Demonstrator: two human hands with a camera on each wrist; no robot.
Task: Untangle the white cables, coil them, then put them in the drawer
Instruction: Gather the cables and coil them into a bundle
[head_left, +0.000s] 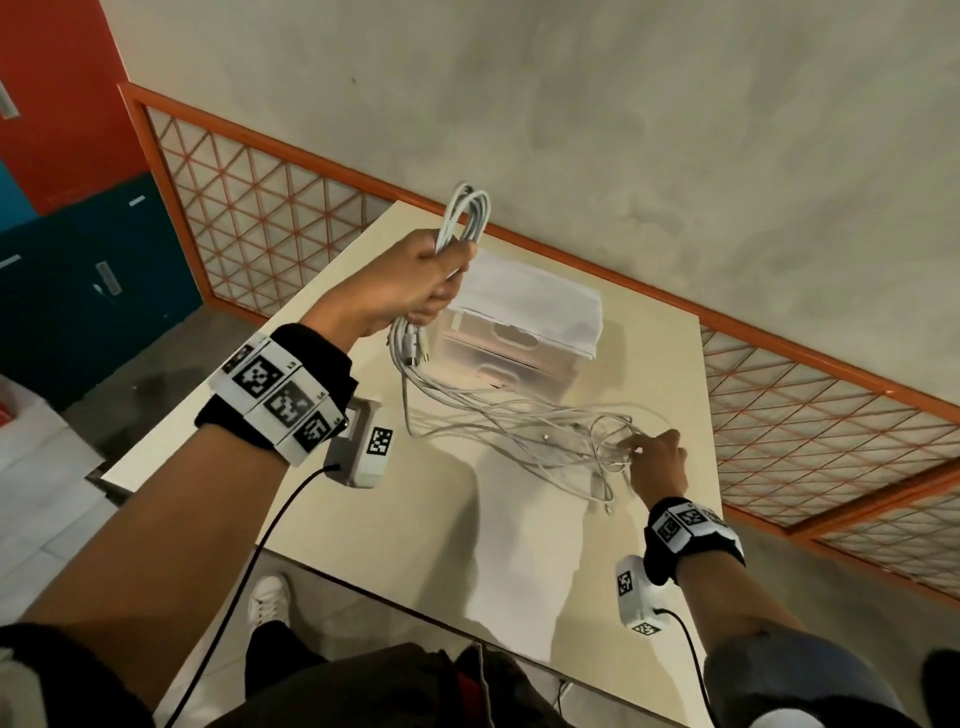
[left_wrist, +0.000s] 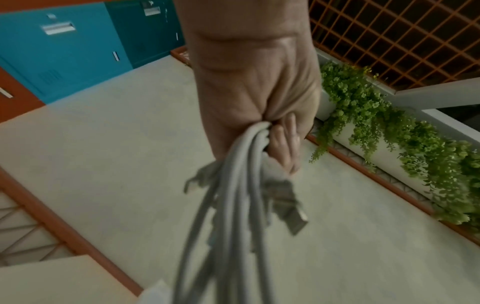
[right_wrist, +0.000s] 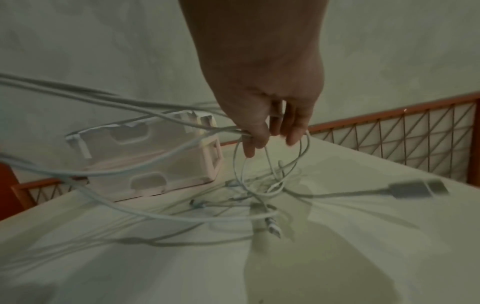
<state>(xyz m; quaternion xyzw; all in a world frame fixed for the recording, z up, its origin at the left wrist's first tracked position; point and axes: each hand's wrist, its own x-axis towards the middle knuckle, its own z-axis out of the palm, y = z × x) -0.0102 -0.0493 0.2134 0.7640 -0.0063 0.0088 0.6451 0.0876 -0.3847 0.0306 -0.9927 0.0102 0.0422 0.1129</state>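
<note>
Right hand: lowered over the table, right of the drawer unit; thin loops of the white cables are pinched between thumb and fingertips.
Loose tangle: spread on the table in front of the drawer unit, strands stretched up to the left.
Left hand: raised left of the drawer unit, fist clenched round a folded bundle of the cables, plugs hanging below.

head view downward, wrist views close, perhaps blurred
</note>
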